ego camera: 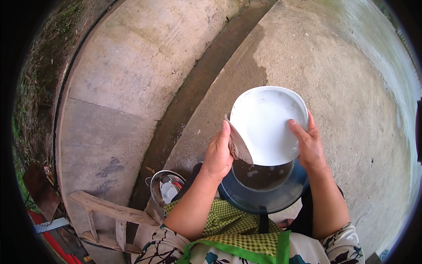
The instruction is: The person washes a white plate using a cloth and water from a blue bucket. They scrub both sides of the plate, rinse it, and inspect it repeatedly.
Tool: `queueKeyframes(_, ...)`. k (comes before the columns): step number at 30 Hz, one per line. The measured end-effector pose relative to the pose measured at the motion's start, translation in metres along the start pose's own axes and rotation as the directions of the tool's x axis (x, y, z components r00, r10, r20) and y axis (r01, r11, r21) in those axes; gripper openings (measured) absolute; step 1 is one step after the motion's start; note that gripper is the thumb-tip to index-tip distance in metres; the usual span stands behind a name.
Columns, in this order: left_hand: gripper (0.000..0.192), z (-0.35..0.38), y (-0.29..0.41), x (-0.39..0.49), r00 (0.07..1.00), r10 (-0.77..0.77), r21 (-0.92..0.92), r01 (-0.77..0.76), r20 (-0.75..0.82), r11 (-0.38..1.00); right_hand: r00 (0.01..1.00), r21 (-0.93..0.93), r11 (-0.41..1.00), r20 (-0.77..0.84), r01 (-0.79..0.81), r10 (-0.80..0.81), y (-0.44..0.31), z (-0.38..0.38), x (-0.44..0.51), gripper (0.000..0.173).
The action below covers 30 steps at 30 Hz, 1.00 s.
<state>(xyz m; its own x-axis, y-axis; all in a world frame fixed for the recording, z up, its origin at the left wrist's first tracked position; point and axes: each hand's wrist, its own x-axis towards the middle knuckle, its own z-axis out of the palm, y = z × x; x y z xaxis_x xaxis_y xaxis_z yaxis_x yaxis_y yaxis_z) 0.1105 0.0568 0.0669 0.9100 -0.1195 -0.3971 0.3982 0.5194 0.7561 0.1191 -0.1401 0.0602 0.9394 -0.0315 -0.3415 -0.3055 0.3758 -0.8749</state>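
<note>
A round white plate (268, 125) is tilted above a dark blue basin (270, 199). My right hand (306, 142) grips the plate's right rim, thumb on its face and fingers behind. On the left side, my left hand (219, 151) presses a brownish cloth (239, 142) against the plate's edge; its fingers are hidden behind the cloth. Murky water (263, 176) with a few patches of foam lies in the basin, which stands between my knees. The plate hides the basin's far side.
A metal pot (154, 191) with dishes inside stands left of my legs. Beyond it runs a wet drainage channel (184, 102) through the concrete. A wooden frame with slats (113, 209) lies lower left. Wet concrete (244, 69) spreads beyond the plate.
</note>
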Motion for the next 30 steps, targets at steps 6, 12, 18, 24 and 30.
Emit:
queueKeyframes(6,0.051,-0.008,0.006,0.002,0.999,-0.014,-0.048,0.016,0.046,0.999,0.997,-0.069,0.998,0.074,0.007,-0.002,-0.005,0.0,-0.003,0.041)
queueKeyframes(12,0.037,-0.005,0.008,0.001,0.995,0.095,0.009,-0.095,-0.027,0.995,0.988,-0.149,0.986,0.141,0.076,-0.055,-0.001,0.001,-0.004,0.04)
queueKeyframes(18,0.025,-0.009,0.007,0.0,0.975,0.215,0.179,-0.202,-0.057,0.963,0.983,-0.178,0.981,0.176,0.077,-0.046,-0.002,0.004,-0.007,0.04)
queueKeyframes(24,0.023,-0.021,0.003,0.0,0.974,0.219,0.364,-0.224,0.056,0.904,0.992,-0.08,0.996,0.123,-0.026,0.036,-0.008,0.004,-0.006,0.043)
queueKeyframes(30,0.026,-0.01,0.009,-0.006,0.98,0.177,0.247,-0.194,0.089,0.949,0.99,-0.028,0.998,0.123,-0.06,0.063,-0.008,0.0,-0.001,0.043)
